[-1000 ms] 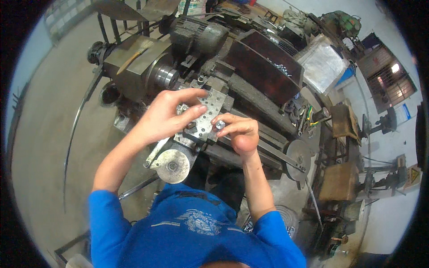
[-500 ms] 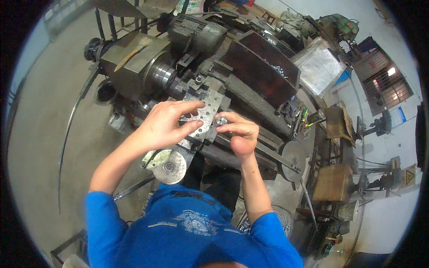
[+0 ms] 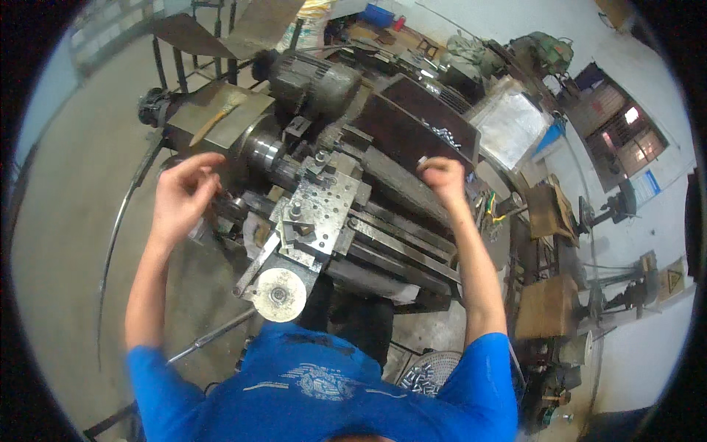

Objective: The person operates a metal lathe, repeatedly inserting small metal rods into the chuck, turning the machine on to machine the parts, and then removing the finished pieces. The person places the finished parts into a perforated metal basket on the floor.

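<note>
My right hand (image 3: 444, 179) is raised beside the near wall of a dark metal tray (image 3: 398, 121), its fingers pinched on a small shiny metal piece (image 3: 422, 160) that shows at the fingertips. Small bright metal pieces (image 3: 443, 135) lie in that tray. Over on the left, my left hand (image 3: 188, 193) hangs near the lathe's headstock (image 3: 221, 136), thumb and fingers apart with nothing seen between them. Between my hands are the lathe's round spindle end (image 3: 264, 149) and a drilled metal tool plate (image 3: 331, 202) with bolts and a clamped block.
A pale handwheel (image 3: 278, 295) and a long bar (image 3: 213, 333) stand close to my body. On the headstock lies a brush (image 3: 219, 118). A motor (image 3: 313, 79) sits behind it. Low on the right is a round basket (image 3: 445, 362) of metal pieces. Hand tools (image 3: 492, 210) lie beyond my right wrist.
My hands have moved apart from over the tool plate: the left toward the headstock, the right out to the tray with the small metal piece. The tool plate now shows uncovered.
</note>
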